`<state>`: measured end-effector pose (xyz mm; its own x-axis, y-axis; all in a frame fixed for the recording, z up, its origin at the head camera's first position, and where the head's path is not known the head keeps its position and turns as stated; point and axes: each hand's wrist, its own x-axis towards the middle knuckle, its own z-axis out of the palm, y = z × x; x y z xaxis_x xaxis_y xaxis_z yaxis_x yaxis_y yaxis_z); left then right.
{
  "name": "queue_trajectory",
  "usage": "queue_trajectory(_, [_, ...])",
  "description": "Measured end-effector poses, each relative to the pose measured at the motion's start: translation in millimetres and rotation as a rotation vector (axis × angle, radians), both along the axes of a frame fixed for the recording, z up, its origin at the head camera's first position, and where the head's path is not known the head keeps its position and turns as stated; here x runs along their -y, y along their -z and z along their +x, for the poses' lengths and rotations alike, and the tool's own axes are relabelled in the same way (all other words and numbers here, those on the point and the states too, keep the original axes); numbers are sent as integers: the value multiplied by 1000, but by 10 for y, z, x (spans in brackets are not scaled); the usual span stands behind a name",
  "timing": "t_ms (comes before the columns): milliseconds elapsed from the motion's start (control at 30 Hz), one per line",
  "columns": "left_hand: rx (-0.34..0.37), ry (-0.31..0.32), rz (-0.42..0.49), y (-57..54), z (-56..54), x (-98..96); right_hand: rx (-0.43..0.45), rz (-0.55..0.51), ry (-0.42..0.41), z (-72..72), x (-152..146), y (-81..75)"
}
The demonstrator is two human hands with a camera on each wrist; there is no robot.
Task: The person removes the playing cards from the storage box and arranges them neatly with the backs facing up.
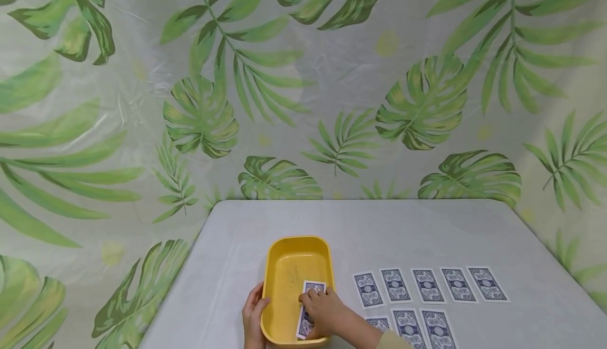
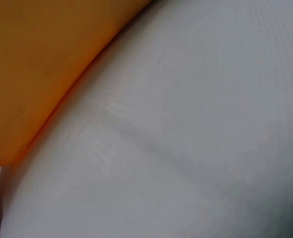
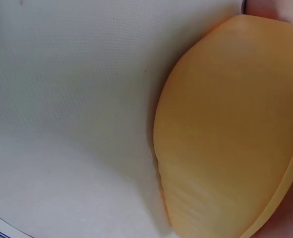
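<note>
A yellow plastic tray lies on the table in the head view. My left hand grips its left side, thumb over the rim and fingers along the outer wall. Inside the tray, at the near right, is a playing card, its blue patterned back facing up. My right hand reaches over the right rim and holds this card, fingers at its far part and thumb near its close end. Whether more cards lie beneath it, I cannot tell. Only the outer wall of the tray fills much of the right wrist view.
To the right of the tray, several face-down playing cards form a back row. A front row of cards is partly covered by the right forearm and sleeve. The white table ends at a leaf-printed curtain.
</note>
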<state>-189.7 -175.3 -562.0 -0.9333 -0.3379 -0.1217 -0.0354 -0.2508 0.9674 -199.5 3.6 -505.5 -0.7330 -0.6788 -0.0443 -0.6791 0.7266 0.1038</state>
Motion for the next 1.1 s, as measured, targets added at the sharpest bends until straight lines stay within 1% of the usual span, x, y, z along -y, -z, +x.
queue_trajectory(233, [-5,-14,-6,-10,-29,2,-5,12,15,-21,21,15])
queue_trajectory(500, [-7,5,9,1,-1,2,3,44,8,-13,17,14])
queue_trajectory(633, [-20,3,22,-1,-1,-5,32,55,17,-20,23,4])
queue_trajectory(800, [-24,1,5,-5,-9,-7,68,61,33,-27,38,-10])
queue_trajectory(1000, [-22,0,4,-1,3,-1,50,36,23,-17,36,-12])
queue_trajectory(1100, [-28,1,3,6,13,2,71,7,16,-16,32,-16])
